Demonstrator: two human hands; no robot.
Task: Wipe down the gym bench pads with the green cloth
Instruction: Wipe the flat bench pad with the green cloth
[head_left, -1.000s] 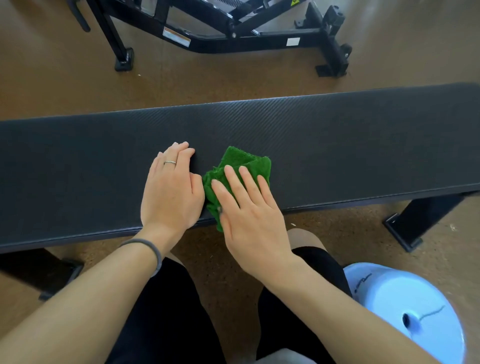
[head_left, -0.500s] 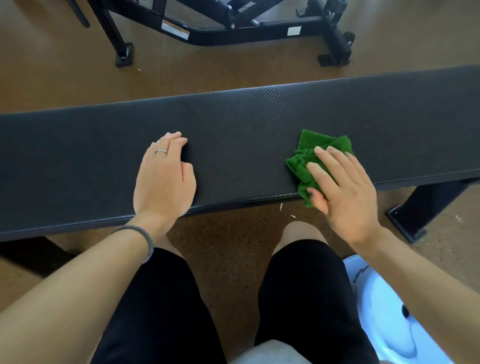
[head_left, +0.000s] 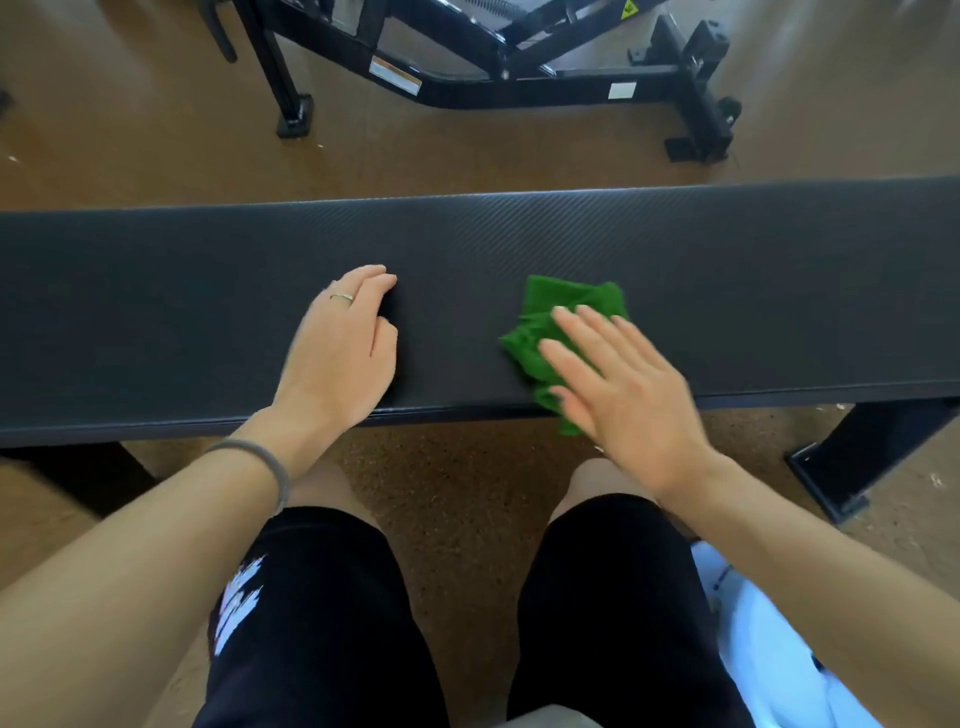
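A long black gym bench pad (head_left: 727, 270) runs across the view from left to right. The crumpled green cloth (head_left: 561, 306) lies on its near half, right of centre, with one corner hanging over the front edge. My right hand (head_left: 623, 384) presses flat on the cloth with straight, spread fingers and is blurred by motion. My left hand (head_left: 343, 353), wearing a ring, rests on the pad left of centre with its fingers slightly bent, holding nothing.
A black bench leg (head_left: 872, 457) stands at the lower right. Another machine's black frame (head_left: 519, 73) sits on the brown floor beyond the pad. A white round stool or plate (head_left: 769, 649) is by my right knee. My legs are under the pad's edge.
My right hand swept the cloth rightward along the pad from beside my left hand, then came back slightly leftward. My left hand stayed in place.
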